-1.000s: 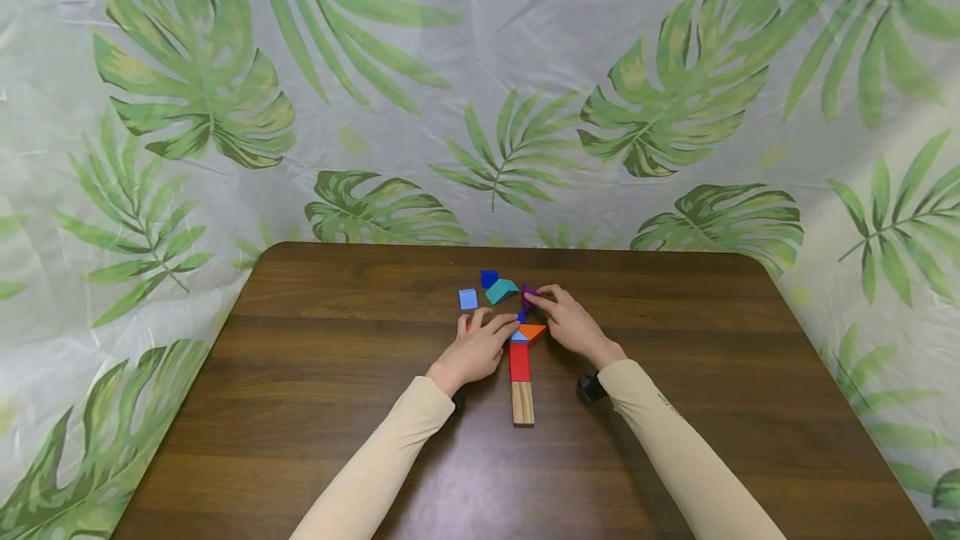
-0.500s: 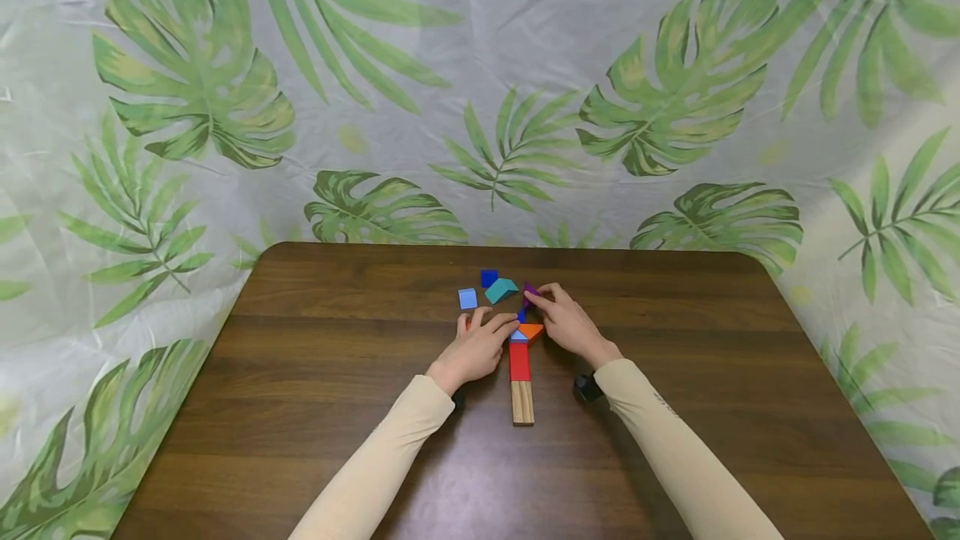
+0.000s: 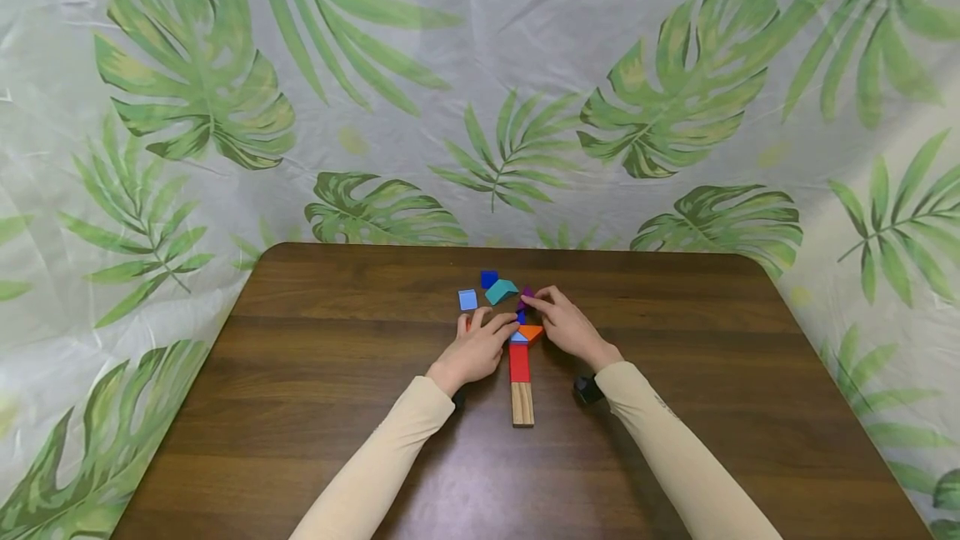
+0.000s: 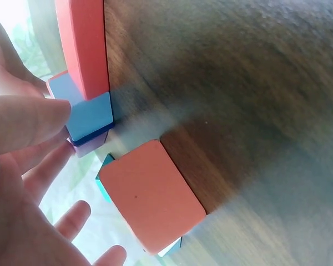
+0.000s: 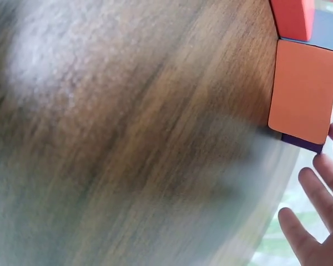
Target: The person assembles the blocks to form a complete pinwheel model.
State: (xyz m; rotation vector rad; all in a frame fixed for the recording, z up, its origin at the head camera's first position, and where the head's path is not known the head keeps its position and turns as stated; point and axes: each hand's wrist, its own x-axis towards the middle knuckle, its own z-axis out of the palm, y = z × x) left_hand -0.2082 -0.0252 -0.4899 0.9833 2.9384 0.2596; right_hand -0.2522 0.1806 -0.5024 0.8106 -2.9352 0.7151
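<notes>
Small coloured blocks form a line on the table. My left hand [image 3: 472,350] lies over the line, fingertips at a dark blue block [image 3: 521,317], its thumb touching a light blue block [image 4: 89,113]. My right hand [image 3: 573,326] pinches a purple block [image 3: 527,294] at the line's far end, its thumb lying across the near side. Next to the light blue block sits an orange triangular block [image 3: 530,332]. A long red block [image 3: 519,362] and a striped wooden block [image 3: 522,403] continue the line toward me. Another red block [image 4: 152,194] is mostly hidden under my left fingers in the head view.
Beyond my left hand lie a light blue cube [image 3: 468,299], a dark blue block [image 3: 489,278] and a teal angled block [image 3: 501,291]. The brown wooden table [image 3: 337,332] ends at a leaf-patterned cloth [image 3: 525,65] behind it.
The purple block has shifted slightly left and toward me with my right fingers, close to the dark blue block. The orange block moved a little left earlier. My left hand has stayed in place.
</notes>
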